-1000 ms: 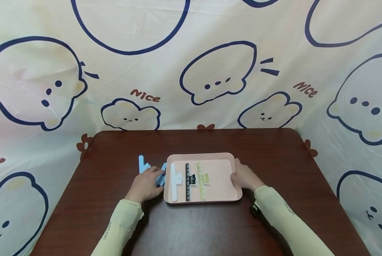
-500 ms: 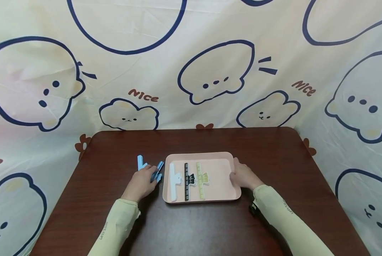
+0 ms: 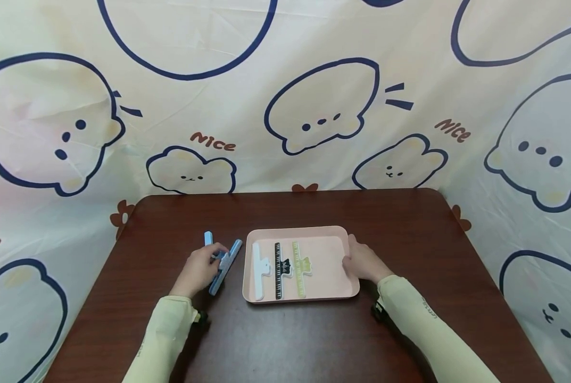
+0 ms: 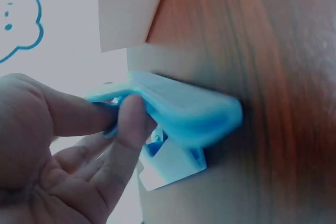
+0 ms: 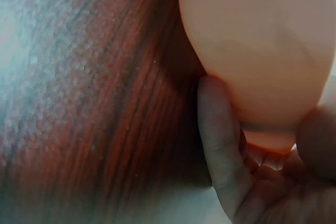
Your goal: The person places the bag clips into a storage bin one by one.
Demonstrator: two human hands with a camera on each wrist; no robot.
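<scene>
My left hand point(image 3: 195, 270) pinches a blue long-bar clip point(image 3: 226, 267) between thumb and fingers, left of the pink tray point(image 3: 330, 260). The left wrist view shows this clip point(image 4: 194, 113) tilted over the wood. Behind the hand, a second blue clip point(image 3: 208, 238) is partly covered. On the tray lie a white clip point(image 3: 258, 274), a black clip point(image 3: 278, 274) with ruler marks and a yellow-green clip point(image 3: 298, 271), side by side. My right hand point(image 3: 365, 261) grips the tray's right edge; in the right wrist view its thumb and fingers point(image 5: 215, 114) are at the rim.
The dark brown wooden table point(image 3: 285, 340) extends around the tray on all sides. A pale curtain point(image 3: 285, 106) with cartoon outlines hangs behind the table and along its sides.
My left hand has drawn back leftward from the tray with the blue clip, which is now turned to a slant. My right hand stays on the tray edge.
</scene>
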